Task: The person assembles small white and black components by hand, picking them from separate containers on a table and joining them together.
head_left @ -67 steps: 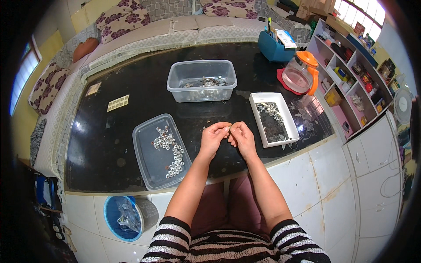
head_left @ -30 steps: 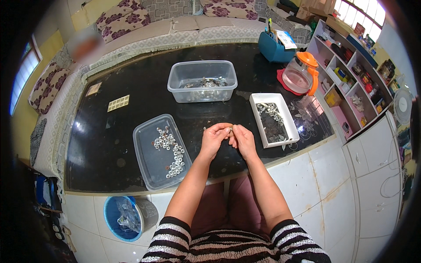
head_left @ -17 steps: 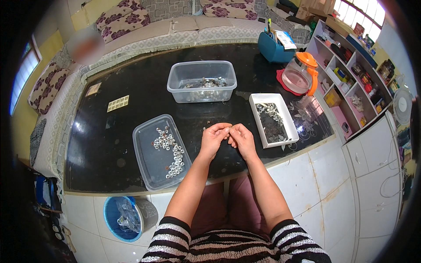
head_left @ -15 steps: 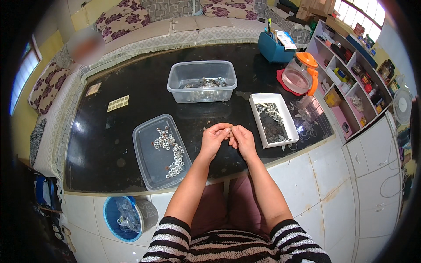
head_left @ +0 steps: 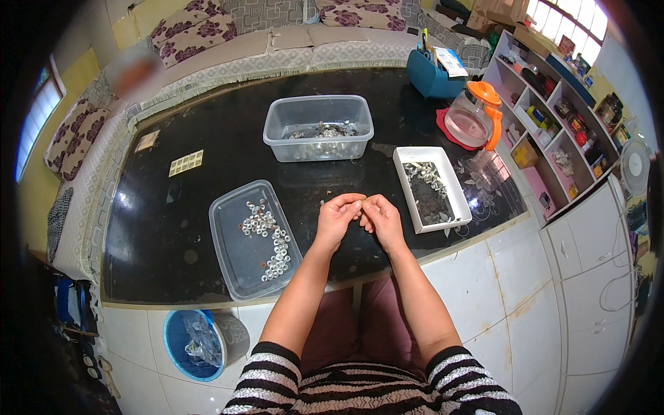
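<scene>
Over the front of the black table (head_left: 207,138), my left hand (head_left: 339,218) and my right hand (head_left: 380,220) meet fingertip to fingertip. Both are closed in a pinch, and whatever small piece is between the fingers is too small to name. Left of them lies a clear plastic lid (head_left: 238,249) bearing many small whitish rings (head_left: 259,221). A white cardboard box (head_left: 451,196) to the right holds small grey and white pieces (head_left: 427,178). Beyond my hands stands a clear plastic tub (head_left: 315,150) with small dark and metallic bits at its bottom.
A glass pitcher (head_left: 470,119) with an orange lid stands on a red mat at the right. Behind it is a teal holder (head_left: 430,76). A yellowish card (head_left: 187,163) lies at left. On the floor sits a blue-lined bin (head_left: 225,339); shelves (head_left: 546,117) stand at right.
My fingertips have shifted very slightly against each other. The lid, box and tub stay where they were.
</scene>
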A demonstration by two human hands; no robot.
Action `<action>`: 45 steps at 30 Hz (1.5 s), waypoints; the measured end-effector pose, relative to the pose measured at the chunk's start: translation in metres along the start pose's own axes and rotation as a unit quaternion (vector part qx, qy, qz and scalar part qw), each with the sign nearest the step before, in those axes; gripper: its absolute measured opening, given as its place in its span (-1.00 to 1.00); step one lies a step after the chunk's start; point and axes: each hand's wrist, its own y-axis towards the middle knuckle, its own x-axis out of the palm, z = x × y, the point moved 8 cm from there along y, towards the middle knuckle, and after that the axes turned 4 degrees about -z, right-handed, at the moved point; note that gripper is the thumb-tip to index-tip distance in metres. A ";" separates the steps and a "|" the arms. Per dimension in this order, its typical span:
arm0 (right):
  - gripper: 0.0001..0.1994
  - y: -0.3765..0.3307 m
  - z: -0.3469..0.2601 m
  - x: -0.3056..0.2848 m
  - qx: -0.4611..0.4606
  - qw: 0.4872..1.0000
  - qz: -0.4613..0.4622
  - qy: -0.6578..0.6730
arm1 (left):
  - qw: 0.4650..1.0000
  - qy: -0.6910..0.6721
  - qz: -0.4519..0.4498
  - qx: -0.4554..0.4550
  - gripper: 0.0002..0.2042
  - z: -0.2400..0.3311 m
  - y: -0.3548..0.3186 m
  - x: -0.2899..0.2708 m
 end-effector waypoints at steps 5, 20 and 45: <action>-0.74 0.000 0.004 0.001 0.020 0.999 -0.023 0.018 | 1.000 -0.014 -0.013 -0.002 -0.85 0.001 0.000 0.004; -0.74 0.000 0.001 -0.001 0.002 1.000 -0.008 0.008 | 0.999 -0.041 -0.025 -0.005 -0.86 0.005 -0.001 0.009; -0.69 0.000 0.003 0.000 0.027 0.999 -0.010 0.016 | 1.000 -0.019 -0.010 -0.008 -0.85 0.001 0.000 0.004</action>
